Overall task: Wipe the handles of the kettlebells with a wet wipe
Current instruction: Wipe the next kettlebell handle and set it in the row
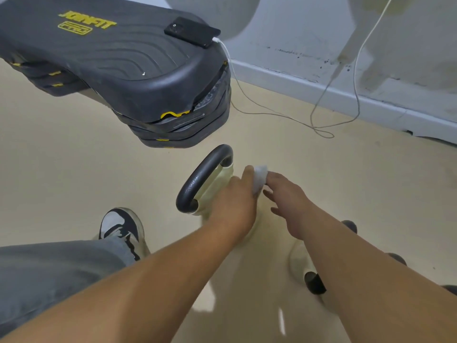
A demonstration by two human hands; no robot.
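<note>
A cream kettlebell stands on the floor in front of me, its dark grey handle (pixel 201 180) arching up to the left of my hands. My left hand (pixel 235 201) reaches over the kettlebell's body, and a crumpled white wet wipe (pixel 259 179) sticks out at its fingertips. My right hand (pixel 288 201) meets the wipe from the right, its top fingers pinching it while the lower fingers are spread. A second cream kettlebell (pixel 300 259) with a dark handle (pixel 314 282) sits under my right forearm, mostly hidden.
A stack of black aerobic step platforms (pixel 118 70) lies at the upper left, with a phone (pixel 191 32) on top plugged into a white cable (pixel 321 112) trailing over the floor to the wall. My shoe (pixel 121 227) and trouser leg are at the lower left.
</note>
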